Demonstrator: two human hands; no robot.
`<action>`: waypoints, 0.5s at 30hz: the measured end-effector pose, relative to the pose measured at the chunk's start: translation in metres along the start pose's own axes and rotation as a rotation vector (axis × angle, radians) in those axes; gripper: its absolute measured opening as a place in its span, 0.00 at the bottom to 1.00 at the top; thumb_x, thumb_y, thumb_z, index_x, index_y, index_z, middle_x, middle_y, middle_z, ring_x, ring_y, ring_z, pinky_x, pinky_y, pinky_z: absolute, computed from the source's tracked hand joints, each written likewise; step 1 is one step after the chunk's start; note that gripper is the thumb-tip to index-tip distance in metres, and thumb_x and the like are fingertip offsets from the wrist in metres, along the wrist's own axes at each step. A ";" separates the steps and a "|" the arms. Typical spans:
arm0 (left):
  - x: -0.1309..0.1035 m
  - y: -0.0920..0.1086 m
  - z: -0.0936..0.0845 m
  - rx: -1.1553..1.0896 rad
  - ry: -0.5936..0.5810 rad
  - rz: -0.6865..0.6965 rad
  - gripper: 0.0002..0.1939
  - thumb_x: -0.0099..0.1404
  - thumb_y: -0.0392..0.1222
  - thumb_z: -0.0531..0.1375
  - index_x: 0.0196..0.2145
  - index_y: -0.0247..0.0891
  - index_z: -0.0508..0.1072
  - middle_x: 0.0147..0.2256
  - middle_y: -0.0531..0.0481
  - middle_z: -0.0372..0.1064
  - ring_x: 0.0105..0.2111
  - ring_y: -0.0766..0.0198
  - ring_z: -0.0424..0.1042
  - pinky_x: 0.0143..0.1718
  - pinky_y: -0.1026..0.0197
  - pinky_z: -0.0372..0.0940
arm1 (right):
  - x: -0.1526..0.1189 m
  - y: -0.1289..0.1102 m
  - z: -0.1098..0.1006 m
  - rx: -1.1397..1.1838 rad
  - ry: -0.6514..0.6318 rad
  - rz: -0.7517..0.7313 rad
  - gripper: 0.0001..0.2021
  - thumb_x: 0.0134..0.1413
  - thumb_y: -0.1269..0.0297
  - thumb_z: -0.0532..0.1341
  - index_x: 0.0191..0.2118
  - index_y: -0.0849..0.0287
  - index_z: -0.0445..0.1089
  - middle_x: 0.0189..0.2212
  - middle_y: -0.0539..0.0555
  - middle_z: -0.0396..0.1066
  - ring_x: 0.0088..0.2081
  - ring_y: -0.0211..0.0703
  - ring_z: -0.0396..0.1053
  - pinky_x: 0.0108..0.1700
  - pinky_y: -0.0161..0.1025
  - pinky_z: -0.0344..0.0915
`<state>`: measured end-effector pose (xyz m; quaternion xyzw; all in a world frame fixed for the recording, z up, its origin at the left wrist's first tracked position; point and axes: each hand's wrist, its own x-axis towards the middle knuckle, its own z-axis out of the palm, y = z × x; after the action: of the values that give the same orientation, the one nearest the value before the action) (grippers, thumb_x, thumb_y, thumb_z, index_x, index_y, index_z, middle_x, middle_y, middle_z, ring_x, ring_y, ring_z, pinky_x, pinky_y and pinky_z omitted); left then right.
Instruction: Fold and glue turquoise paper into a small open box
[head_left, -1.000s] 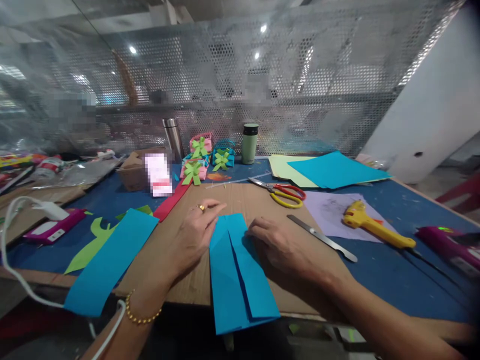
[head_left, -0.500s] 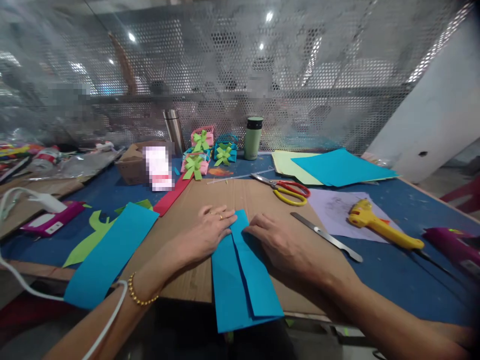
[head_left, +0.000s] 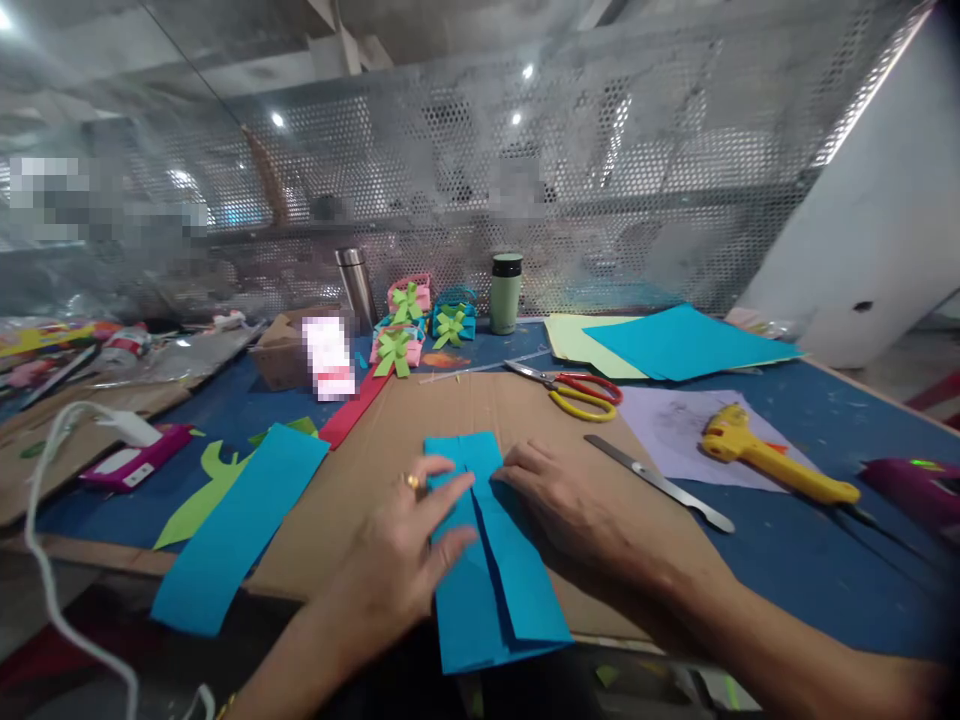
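Note:
A folded blue craft sheet [head_left: 469,570], felt-like or paper, lies lengthwise on the cardboard, its near end over the table edge. Its two long sides are folded inward and almost meet along the middle. My left hand [head_left: 409,535] is over the left flap with fingers apart, holding nothing; whether the fingertips touch the sheet is hard to tell. My right hand [head_left: 551,495] has its fingers curled together at the sheet's right edge, gripping or pressing it there. The thumb of that hand is mostly hidden.
Scissors [head_left: 577,390], a metal blade [head_left: 660,483] and a yellow glue gun [head_left: 780,460] lie on the right. Blue sheets [head_left: 682,340] are stacked behind. At left lies a blue strip [head_left: 240,530]. Small bow-trimmed baskets [head_left: 454,320] and a green tumbler [head_left: 506,295] stand at the back.
My left hand has come off the far end of the blue sheet and moved nearer, its fingers spreading. The right hand stays at the right edge. The view has tilted slightly up.

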<state>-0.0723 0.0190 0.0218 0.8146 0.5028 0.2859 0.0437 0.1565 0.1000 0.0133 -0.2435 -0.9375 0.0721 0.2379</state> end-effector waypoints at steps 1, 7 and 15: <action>-0.010 0.004 0.004 -0.003 -0.049 -0.009 0.26 0.70 0.53 0.54 0.63 0.44 0.62 0.59 0.39 0.60 0.56 0.51 0.66 0.52 0.49 0.69 | 0.000 0.000 -0.001 -0.009 -0.014 -0.003 0.09 0.66 0.70 0.52 0.43 0.60 0.69 0.39 0.58 0.67 0.39 0.45 0.62 0.40 0.42 0.60; -0.031 0.020 0.014 0.035 -0.216 -0.059 0.51 0.59 0.65 0.61 0.71 0.48 0.41 0.64 0.33 0.53 0.61 0.34 0.58 0.54 0.33 0.64 | -0.001 -0.001 0.000 -0.031 -0.046 -0.025 0.10 0.66 0.72 0.51 0.41 0.61 0.69 0.40 0.60 0.67 0.40 0.46 0.61 0.41 0.44 0.61; -0.033 0.028 0.010 -0.012 -0.292 -0.091 0.55 0.58 0.44 0.64 0.70 0.54 0.31 0.70 0.38 0.38 0.65 0.35 0.51 0.57 0.34 0.62 | -0.004 0.002 0.005 -0.046 0.044 -0.001 0.11 0.68 0.69 0.50 0.48 0.61 0.67 0.42 0.61 0.68 0.43 0.47 0.65 0.44 0.45 0.64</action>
<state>-0.0556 -0.0202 0.0100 0.8235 0.5259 0.1652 0.1341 0.1575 0.0996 0.0066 -0.2500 -0.9335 0.0452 0.2529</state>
